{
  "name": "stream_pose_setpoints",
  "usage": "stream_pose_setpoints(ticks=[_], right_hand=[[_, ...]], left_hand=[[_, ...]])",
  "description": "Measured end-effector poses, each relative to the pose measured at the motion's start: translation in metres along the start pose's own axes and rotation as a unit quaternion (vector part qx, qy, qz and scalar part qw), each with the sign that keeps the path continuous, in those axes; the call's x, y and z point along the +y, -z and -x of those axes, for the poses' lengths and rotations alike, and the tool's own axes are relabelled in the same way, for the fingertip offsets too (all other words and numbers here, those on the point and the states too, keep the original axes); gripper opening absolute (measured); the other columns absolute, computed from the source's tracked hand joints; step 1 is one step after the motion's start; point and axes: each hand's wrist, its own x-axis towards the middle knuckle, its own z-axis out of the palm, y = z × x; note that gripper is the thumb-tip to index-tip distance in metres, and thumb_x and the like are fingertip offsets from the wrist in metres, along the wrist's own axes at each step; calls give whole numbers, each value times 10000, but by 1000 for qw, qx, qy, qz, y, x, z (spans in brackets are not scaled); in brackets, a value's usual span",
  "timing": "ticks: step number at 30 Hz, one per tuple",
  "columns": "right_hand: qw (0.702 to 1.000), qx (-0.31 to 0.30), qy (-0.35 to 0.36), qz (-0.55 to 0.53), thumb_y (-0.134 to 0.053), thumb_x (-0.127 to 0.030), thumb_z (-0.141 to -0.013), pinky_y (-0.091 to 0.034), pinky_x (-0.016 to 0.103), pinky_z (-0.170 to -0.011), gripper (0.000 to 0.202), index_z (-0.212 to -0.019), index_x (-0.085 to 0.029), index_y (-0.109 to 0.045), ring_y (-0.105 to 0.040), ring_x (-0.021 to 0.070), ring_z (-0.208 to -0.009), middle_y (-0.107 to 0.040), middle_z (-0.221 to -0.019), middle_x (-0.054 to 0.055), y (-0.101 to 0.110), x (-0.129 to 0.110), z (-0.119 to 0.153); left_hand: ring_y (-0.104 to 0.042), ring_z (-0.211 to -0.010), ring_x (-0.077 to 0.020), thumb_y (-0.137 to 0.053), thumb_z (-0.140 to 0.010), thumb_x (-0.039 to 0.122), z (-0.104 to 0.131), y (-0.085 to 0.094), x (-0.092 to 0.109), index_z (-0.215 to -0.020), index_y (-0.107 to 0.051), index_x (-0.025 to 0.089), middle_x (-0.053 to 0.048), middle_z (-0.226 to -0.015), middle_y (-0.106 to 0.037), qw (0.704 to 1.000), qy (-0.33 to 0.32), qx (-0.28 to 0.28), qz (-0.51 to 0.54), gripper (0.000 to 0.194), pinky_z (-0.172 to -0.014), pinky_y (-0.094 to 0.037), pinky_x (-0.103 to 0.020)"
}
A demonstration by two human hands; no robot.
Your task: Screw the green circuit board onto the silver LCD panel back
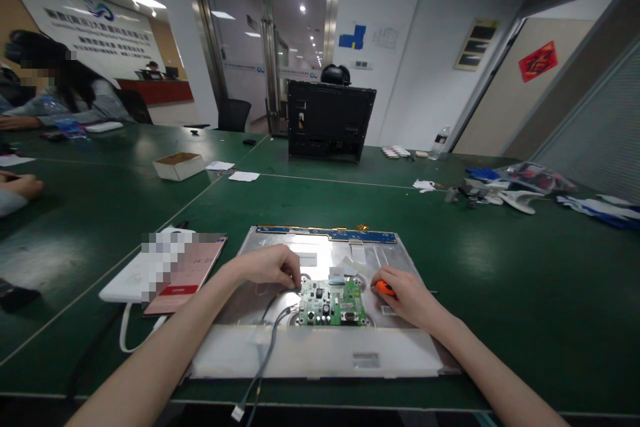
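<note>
A green circuit board (333, 303) lies on the metal back of a flat display panel (225, 310), which rests on the table in front of me. My left hand (274, 268) is at the board's upper left corner, thumb and fingers pinched together; what they hold, if anything, is hidden. To the right of the board, my right hand (407, 297) is closed around an orange-handled screwdriver (385, 287), whose thin shaft seems to stick out on the hand's far side. Grey cables (271, 347) run from the board's left side over the panel's front edge, ending in a white plug (238, 412).
Left of the panel lie a pink-screened phone (193, 270) and a white power bank (127, 280) with a cable. Further back are an open carton (179, 167), a black monitor housing (330, 121) and, at right, gloves and bagged parts (535, 177). A person (75, 93) sits at left.
</note>
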Motion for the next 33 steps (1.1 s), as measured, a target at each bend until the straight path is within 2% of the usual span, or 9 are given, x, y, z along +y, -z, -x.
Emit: stream_pose_setpoints(ticks=[4,7,12,17,20,23,26,30,33], right_hand=[[1000,-6,2,9,-512,-124,-845,-442,285,-704,132,-919,-204,-586,-606,173,-803,-632,-925,42,1,3,-5],[999,-13,6,33,-517,-113,-844,-429,281,-701,133,-917,-200,-586,-602,170,-810,-635,-923,34,9,-4,-16],[994,-37,36,93,-561,-116,-814,-389,263,-665,140,-916,-196,-613,-596,170,-801,-651,-936,42,21,-32,-58],[991,-53,81,95,-599,-167,-798,-358,248,-661,92,-874,-191,-644,-597,171,-813,-671,-909,47,4,-54,-117],[989,-60,100,94,-607,-221,-802,-352,248,-652,85,-867,-191,-653,-604,181,-819,-681,-911,53,-13,-61,-139],[988,-63,108,94,-609,-213,-794,-359,248,-670,103,-881,-191,-659,-607,183,-841,-685,-930,55,-25,-63,-144],[988,-59,113,93,-600,-200,-801,-369,250,-700,152,-941,-205,-660,-610,183,-883,-688,-968,44,-28,-62,-139],[987,-49,120,99,-565,-217,-843,-372,253,-700,245,-1077,-229,-634,-615,182,-911,-682,-1037,43,-22,-61,-127],[985,-41,124,112,-547,-238,-859,-359,255,-649,226,-1066,-211,-633,-621,182,-848,-671,-1044,59,-13,-65,-117]], left_hand=[[-572,-660,-121,-647,-734,211,1,0,2,-852,-725,183,-11,-787,-700,1000,16,-13,14,144,-604,-413,-222],[-579,-664,-121,-627,-752,215,2,0,5,-863,-701,173,-11,-793,-695,999,30,-12,23,139,-591,-407,-216],[-579,-679,-136,-611,-762,225,4,2,8,-846,-685,172,-16,-794,-679,999,33,-11,13,123,-608,-414,-231],[-560,-642,-128,-603,-750,218,3,1,6,-851,-678,173,-7,-750,-667,999,36,-14,16,134,-584,-400,-228],[-555,-631,-123,-600,-754,226,3,-1,5,-853,-677,183,3,-729,-662,999,38,-8,6,132,-572,-395,-221],[-553,-635,-124,-600,-758,232,4,-1,5,-847,-677,184,3,-732,-655,999,32,-3,-14,127,-564,-390,-219],[-553,-644,-125,-596,-761,226,4,-1,8,-843,-676,181,0,-748,-653,999,23,-1,-35,123,-560,-385,-217],[-557,-648,-126,-587,-765,211,5,-1,12,-829,-673,185,2,-747,-655,999,23,6,-45,111,-566,-391,-217],[-555,-649,-128,-583,-754,195,6,-1,13,-819,-671,187,2,-748,-659,998,30,12,-46,110,-571,-393,-220]])
